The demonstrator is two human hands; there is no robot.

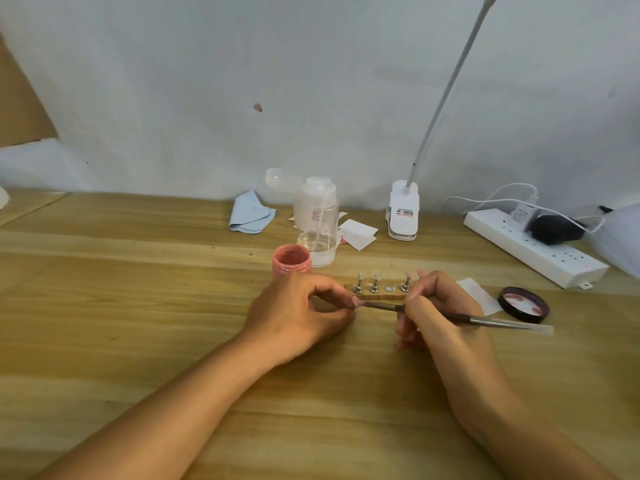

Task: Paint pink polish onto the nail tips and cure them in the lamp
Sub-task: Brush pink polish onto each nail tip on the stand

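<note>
At centre-left of the frame, the left hand (298, 315) rests on the pale wooden counter (138, 271). Its fingers (329, 289) are curled together and pinch a small pale nail tip (356, 301). Just above that hand stands the open round pink polish jar (291, 259), within easy reach.

To the right lies a narrow wooden strip with metal stands (381, 296). Three carry tips and one seat is bare. Below the strip, the thin dark brush with a metal ferrule (467, 318) runs across, its head meeting the pinched tip.

The right hand (446, 327) has its fingers (420, 289) clamped on the brush handle like a pen. The black round lid (523, 304) lies further right.

I judge the painting step is in hand. To do it well I would keep both hands braced on the counter and draw thin strokes from base to free edge. I would also keep polish off the pinching fingers and reload sparingly from the jar.
</note>
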